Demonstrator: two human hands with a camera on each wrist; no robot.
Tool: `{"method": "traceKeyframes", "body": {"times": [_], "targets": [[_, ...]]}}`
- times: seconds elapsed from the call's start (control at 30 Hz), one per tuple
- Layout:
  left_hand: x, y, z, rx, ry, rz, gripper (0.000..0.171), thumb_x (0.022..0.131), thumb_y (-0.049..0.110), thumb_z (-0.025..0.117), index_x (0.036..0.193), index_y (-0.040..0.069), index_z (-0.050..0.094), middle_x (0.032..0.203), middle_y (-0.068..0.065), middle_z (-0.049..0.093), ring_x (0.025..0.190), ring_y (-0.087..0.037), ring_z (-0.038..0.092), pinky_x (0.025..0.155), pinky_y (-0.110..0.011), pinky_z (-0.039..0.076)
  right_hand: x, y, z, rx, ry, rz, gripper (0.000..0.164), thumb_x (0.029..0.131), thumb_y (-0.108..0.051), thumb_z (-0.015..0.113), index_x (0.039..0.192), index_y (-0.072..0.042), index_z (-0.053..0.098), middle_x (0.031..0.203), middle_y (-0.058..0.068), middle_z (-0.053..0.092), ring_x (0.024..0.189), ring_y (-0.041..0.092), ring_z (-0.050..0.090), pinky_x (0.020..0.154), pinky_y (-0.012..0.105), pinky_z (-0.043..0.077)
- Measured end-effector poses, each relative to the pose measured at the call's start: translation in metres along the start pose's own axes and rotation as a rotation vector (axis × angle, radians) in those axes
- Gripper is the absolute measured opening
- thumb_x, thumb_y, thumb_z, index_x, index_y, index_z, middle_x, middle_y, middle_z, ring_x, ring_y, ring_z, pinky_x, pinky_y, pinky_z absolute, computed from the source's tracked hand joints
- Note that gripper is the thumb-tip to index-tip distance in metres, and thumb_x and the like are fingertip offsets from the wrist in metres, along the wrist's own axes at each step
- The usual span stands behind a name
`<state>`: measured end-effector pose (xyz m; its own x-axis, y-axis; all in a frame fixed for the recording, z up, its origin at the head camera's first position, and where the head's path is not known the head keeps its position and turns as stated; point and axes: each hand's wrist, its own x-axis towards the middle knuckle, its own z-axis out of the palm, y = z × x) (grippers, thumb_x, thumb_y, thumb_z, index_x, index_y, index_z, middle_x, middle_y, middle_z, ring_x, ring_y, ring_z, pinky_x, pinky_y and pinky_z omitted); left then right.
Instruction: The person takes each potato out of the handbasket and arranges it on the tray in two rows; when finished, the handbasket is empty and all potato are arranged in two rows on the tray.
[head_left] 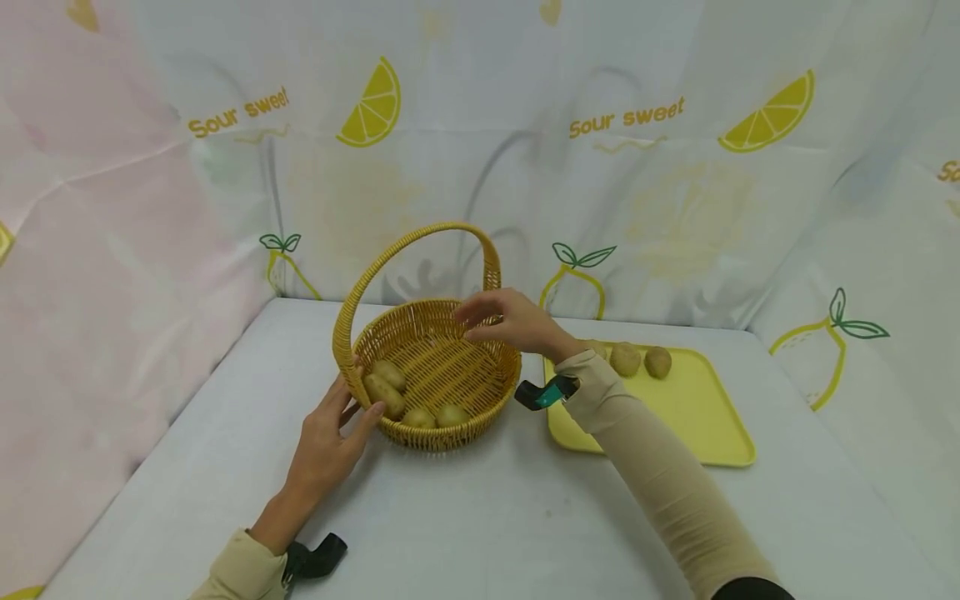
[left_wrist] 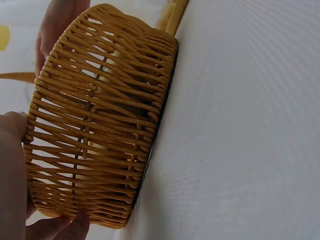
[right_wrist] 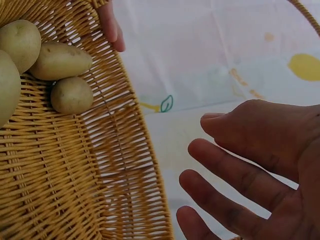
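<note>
A round wicker basket (head_left: 457,367) with a tall arched handle (head_left: 405,242) stands on the table. Several potatoes (head_left: 385,395) lie inside it, gathered along its left and near side. My left hand (head_left: 324,446) holds the basket's left side by the foot of the handle, thumb at the rim and fingers round the outside wall. Over the basket's far right rim is my right hand (head_left: 517,323), its fingers spread and slightly bent. Nothing is in it, as the right wrist view makes plain with the bare palm and fingers (right_wrist: 245,175) beside the basket wall.
Right of the basket lies a yellow tray (head_left: 675,417) with potatoes (head_left: 658,362) along its far edge, one partly covered by my right sleeve (head_left: 652,467). A printed cloth backdrop (head_left: 480,150) rises behind the white table (head_left: 480,517) and at both sides.
</note>
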<state>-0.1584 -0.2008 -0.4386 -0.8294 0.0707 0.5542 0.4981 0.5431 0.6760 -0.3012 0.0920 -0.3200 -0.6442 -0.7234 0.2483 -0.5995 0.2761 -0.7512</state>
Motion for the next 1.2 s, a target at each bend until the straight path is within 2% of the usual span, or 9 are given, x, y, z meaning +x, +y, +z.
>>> {"method": "traceKeyframes", "body": {"times": [0.37,0.5,0.57,0.73,0.93,1.1,1.2], "targets": [[0.0,0.0,0.001,-0.012,-0.001,0.005,0.065,0.102,0.009,0.069,0.159,-0.001,0.039,0.165,-0.017,0.033,0.135,-0.037,0.052,0.096,-0.05,0.056,0.035,0.002,0.038,0.066,-0.128,-0.016,0.038,0.097,0.002,0.071,0.135,0.004,0.065,0.128,0.019,0.069,0.114,0.036,0.067,0.097,0.036,0.057],[0.001,0.001,0.0,-0.018,-0.005,-0.002,0.065,0.102,0.01,0.069,0.159,-0.001,0.039,0.165,-0.018,0.033,0.136,-0.038,0.051,0.096,-0.05,0.055,0.047,0.0,0.051,0.081,-0.183,-0.009,0.038,0.097,0.007,0.069,0.135,0.007,0.063,0.129,0.024,0.067,0.117,0.043,0.064,0.098,0.032,0.056],[0.0,0.001,0.001,-0.021,-0.009,-0.006,0.065,0.103,0.011,0.068,0.159,0.001,0.038,0.165,-0.017,0.033,0.136,-0.038,0.051,0.097,-0.051,0.055,0.052,0.001,0.057,0.073,-0.203,-0.009,0.037,0.096,0.009,0.068,0.133,0.009,0.063,0.129,0.024,0.067,0.117,0.042,0.065,0.096,0.029,0.056],[0.0,0.001,0.0,-0.031,-0.014,0.0,0.064,0.103,0.01,0.068,0.16,0.003,0.039,0.164,-0.017,0.035,0.136,-0.036,0.052,0.097,-0.051,0.055,0.063,0.003,0.068,0.043,-0.253,-0.001,0.039,0.096,0.011,0.068,0.134,0.01,0.062,0.132,0.023,0.065,0.118,0.041,0.064,0.096,0.025,0.055],[0.001,0.001,-0.001,-0.024,-0.01,0.004,0.063,0.102,0.01,0.069,0.157,-0.002,0.041,0.164,-0.018,0.035,0.135,-0.035,0.052,0.097,-0.05,0.055,0.073,0.006,0.079,-0.033,-0.29,0.024,0.042,0.094,0.01,0.069,0.136,0.005,0.064,0.136,0.018,0.065,0.12,0.036,0.064,0.099,0.024,0.052],[0.001,0.001,-0.002,-0.019,-0.009,0.004,0.063,0.102,0.009,0.069,0.157,-0.002,0.041,0.164,-0.018,0.035,0.135,-0.035,0.052,0.097,-0.049,0.055,0.076,0.012,0.087,-0.104,-0.299,0.051,0.044,0.094,0.009,0.07,0.138,0.002,0.064,0.139,0.014,0.065,0.118,0.03,0.065,0.098,0.022,0.052],[0.0,0.001,-0.002,-0.022,-0.007,0.007,0.063,0.102,0.009,0.069,0.157,-0.002,0.041,0.164,-0.018,0.035,0.135,-0.035,0.053,0.097,-0.049,0.056,0.076,0.014,0.09,-0.131,-0.331,0.061,0.048,0.094,0.008,0.071,0.141,0.0,0.063,0.141,0.013,0.063,0.122,0.029,0.063,0.102,0.024,0.05]]}}
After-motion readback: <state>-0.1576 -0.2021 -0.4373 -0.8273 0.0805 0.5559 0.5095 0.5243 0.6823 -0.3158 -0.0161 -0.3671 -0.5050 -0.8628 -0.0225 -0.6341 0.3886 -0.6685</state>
